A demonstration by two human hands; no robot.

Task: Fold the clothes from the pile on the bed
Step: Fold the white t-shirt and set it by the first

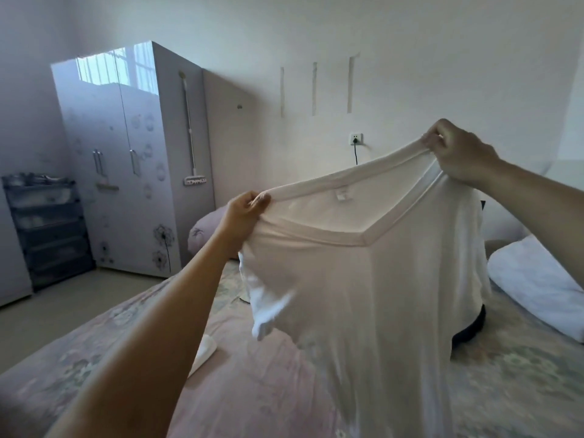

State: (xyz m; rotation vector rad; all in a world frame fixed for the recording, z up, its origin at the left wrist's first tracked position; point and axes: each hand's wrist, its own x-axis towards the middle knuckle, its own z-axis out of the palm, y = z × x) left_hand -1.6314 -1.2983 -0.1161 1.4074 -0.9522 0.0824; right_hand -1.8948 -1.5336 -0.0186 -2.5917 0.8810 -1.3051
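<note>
Your left hand (243,213) and right hand (458,150) pinch the white shirt (363,279) by its neckline; it hides a dark garment (471,330) at right, hem cut off below.

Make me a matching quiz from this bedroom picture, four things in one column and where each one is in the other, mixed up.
Things:
1. white V-neck T-shirt
2. white pillow
3. mop
4. wall socket

Places:
A. hanging on the side of the wardrobe
B. lying on the bed, at its right edge
C. on the wall, with a black cord plugged in
D. held up by the neckline between left hand and right hand

Pairs: 1-D, 2-B, 3-A, 4-C
</note>
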